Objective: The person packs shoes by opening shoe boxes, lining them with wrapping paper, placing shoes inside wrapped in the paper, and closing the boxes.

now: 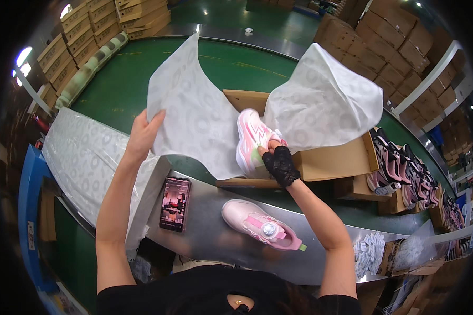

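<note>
Your left hand (148, 132) pinches the edge of the tissue paper (189, 113) | your right hand (279, 161) grips one pink-and-white shoe (250, 137) at the open box (335, 160) | done: paper spread | seemingly remaining: second shoe (242, 216), on the metal table (207, 244); wrapping; closing

Your white-and-pink shoe (251, 137)'s tipped sole-left over the open cardboard box (245, 100), toe toward its far edge, patterned white tissue paper (192, 113) flaring out both sides.

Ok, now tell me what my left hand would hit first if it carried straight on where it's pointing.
Most likely the raised flap of white patterned paper, whose edge your left hand is holding. How far the sheet leans away is hard to judge from this view.
</note>
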Demonstrator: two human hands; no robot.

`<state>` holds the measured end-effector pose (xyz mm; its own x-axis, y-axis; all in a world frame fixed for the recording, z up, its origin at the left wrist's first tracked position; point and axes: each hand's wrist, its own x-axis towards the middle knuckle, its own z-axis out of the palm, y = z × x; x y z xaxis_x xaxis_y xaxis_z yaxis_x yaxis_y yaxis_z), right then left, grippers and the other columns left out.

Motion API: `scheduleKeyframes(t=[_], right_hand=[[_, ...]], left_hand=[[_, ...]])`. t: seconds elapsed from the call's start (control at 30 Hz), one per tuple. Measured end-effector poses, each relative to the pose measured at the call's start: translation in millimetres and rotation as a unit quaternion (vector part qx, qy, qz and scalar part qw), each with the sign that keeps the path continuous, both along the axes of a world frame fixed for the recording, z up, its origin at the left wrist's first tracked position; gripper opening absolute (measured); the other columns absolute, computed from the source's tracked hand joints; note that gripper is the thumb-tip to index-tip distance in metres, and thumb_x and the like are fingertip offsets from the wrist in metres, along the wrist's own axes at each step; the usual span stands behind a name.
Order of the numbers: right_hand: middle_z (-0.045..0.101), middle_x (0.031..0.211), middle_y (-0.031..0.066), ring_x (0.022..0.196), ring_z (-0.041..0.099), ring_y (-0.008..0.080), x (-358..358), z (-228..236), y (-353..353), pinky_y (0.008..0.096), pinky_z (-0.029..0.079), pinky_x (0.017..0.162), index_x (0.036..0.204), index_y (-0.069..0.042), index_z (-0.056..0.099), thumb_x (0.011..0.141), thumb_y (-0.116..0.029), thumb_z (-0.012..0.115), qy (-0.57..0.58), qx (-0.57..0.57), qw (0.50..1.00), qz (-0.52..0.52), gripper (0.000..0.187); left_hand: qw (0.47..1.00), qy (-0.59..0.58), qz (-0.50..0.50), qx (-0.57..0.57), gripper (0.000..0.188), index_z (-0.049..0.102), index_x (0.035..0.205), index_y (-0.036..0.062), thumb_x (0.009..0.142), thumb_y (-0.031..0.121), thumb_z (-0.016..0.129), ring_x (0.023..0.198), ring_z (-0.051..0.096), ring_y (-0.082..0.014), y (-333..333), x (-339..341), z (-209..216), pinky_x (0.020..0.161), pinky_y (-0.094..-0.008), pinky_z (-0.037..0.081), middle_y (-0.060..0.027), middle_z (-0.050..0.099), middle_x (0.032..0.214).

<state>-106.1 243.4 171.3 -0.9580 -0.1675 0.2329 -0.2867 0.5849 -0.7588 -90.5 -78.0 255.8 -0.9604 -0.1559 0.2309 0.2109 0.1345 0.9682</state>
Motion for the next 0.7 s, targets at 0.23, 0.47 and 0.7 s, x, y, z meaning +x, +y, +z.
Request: scheduleKeyframes(t=[0.23,0.47,0.7], right_hand=[[0.057,0.078,0.0203,0.080,0.055,0.0331,-13,-9,-32,0.0392,0.043,0.072,0.090,0.005,0.054,0.072,-0.016,0.051,-0.041,0.120,0.976,0.179,0.028],[0.046,0.116,0.0147,0.108,0.042,0.0306,17,13,70,0.0605,0.023,0.089,0.106,-0.008,0.052,0.068,-0.028,0.060,0.124,0.455,0.875,-0.112,0.044],[0.052,0.108,0.0150,0.100,0.050,0.0288,82,24,134,0.0456,0.033,0.086,0.100,-0.004,0.054,0.070,-0.014,0.063,0.204,0.279,0.930,-0.124,0.034]], left_hand=[[0.968,0.001,-0.247,-0.050,0.033,0.050,0.108,-0.0024,0.087,0.022,0.051,0.086,0.053,-0.0118,114,-14,33,0.074,-0.0275,0.045,-0.0060,0.058,0.096],[0.963,-0.031,-0.251,-0.095,0.058,0.042,0.121,0.0020,0.087,0.050,0.039,0.115,0.042,-0.0254,146,-54,-37,0.094,-0.0389,0.034,-0.0168,0.044,0.123],[0.735,0.062,-0.225,-0.637,0.063,0.043,0.122,0.0077,0.075,0.048,0.054,0.128,0.022,-0.0342,189,-47,-105,0.098,-0.0587,0.015,-0.0183,0.029,0.135]])
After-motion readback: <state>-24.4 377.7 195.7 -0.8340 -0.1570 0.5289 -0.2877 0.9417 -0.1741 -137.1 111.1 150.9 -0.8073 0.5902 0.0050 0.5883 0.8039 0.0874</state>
